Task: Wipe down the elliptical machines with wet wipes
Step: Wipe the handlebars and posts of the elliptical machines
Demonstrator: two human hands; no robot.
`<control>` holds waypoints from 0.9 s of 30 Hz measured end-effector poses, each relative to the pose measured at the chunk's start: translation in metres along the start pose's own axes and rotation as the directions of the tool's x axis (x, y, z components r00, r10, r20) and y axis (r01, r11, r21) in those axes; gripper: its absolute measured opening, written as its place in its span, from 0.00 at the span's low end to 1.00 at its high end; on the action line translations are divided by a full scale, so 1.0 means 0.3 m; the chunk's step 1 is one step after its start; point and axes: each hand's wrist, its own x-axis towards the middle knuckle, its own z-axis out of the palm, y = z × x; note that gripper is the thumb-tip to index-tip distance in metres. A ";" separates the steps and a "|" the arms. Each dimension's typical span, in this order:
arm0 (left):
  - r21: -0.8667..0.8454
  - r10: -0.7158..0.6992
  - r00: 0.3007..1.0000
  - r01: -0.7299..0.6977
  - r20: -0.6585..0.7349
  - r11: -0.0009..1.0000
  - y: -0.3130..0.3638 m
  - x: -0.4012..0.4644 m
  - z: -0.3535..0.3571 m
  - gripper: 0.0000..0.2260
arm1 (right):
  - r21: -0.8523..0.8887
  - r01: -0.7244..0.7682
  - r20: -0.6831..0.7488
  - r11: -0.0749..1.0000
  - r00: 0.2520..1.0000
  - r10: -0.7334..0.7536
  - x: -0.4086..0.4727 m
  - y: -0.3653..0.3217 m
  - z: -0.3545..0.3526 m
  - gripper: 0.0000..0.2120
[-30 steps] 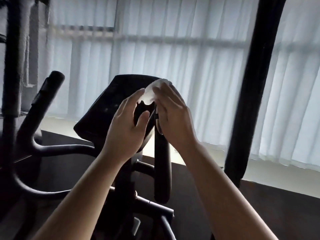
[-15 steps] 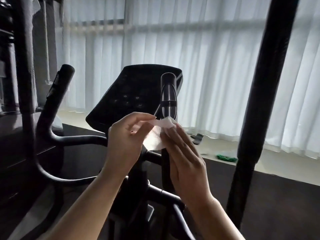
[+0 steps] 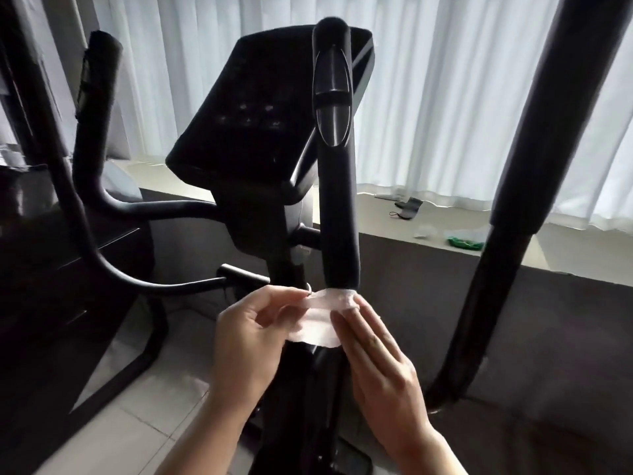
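Note:
A black elliptical machine fills the view, with its dark console (image 3: pixel 260 108) at the centre. In front of it rises the upright inner handle (image 3: pixel 337 186) with a shiny sensor plate near its top. A white wet wipe (image 3: pixel 320 320) is wrapped round the lower end of this handle's foam grip. My left hand (image 3: pixel 250 341) pinches the wipe's left edge with thumb and fingers. My right hand (image 3: pixel 376 365) lies on the wipe's right side, fingers straight and pressing it against the handle.
A thick black moving arm (image 3: pixel 534 166) stands at the right, and curved black handlebars (image 3: pixel 92 138) at the left. White curtains (image 3: pixel 445 97) hang behind a low ledge (image 3: pixel 394 228) holding small dark and green items. Pale floor tiles (image 3: pixel 144 413) lie below.
Both hands have slid the wipe down the upright handle, from its top to the bottom of the foam grip. The camera has tilted downward with them.

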 end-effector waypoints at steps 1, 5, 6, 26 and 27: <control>0.058 -0.015 1.000 0.014 0.013 0.998 -0.016 -0.011 0.002 0.10 | -0.001 -0.030 0.036 1.000 0.999 0.030 -0.041 -0.003 0.011 0.20; 0.101 0.016 0.999 -0.020 0.041 0.995 0.001 -0.024 -0.001 0.03 | 0.125 -0.080 -0.128 0.989 0.987 0.096 -0.047 -0.055 -0.003 0.17; 0.098 0.051 0.998 -0.053 0.023 0.994 0.021 -0.015 -0.007 0.03 | 0.133 -0.086 -0.179 0.987 0.978 0.109 0.012 -0.064 -0.024 0.16; 0.253 0.331 0.939 -0.343 0.093 0.905 0.040 0.024 0.075 0.20 | 0.340 -0.432 -0.136 0.836 0.857 0.498 0.040 -0.039 0.046 0.14; 0.266 0.339 0.935 -0.355 0.106 0.896 0.039 0.025 0.080 0.21 | 0.363 -0.503 -0.105 0.784 0.815 0.570 0.041 -0.033 0.047 0.12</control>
